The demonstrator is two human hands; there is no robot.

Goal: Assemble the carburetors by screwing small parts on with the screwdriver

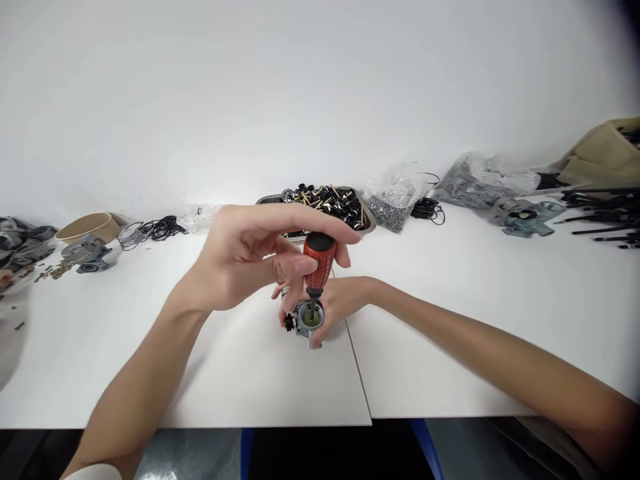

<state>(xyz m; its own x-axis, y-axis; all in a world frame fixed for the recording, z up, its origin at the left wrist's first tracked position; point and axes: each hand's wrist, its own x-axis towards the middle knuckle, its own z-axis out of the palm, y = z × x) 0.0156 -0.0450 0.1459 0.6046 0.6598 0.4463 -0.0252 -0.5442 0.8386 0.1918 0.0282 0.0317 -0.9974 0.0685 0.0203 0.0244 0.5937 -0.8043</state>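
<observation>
Upright at the centre is a short screwdriver point(320, 263) with a red grip and black cap. My left hand point(260, 257) holds its handle between thumb and fingers, the index finger stretched over the top. The screwdriver's shaft points down into the round opening of a small grey metal part point(303, 320), where a brass-coloured surface shows. Closed around that metal part from its right side is my right hand point(337, 303), low over the white table point(250, 387). Some of the right fingers are hidden behind the part and the left hand.
Behind my hands stands a metal tray point(371, 220) of mixed black and brass pieces. Bags of small parts point(395, 207), black rings point(165, 228) and a beige bowl point(90, 228) line the wall. Similar metal parts lie left point(87, 253) and right point(527, 217). Another person's fingertips show far left.
</observation>
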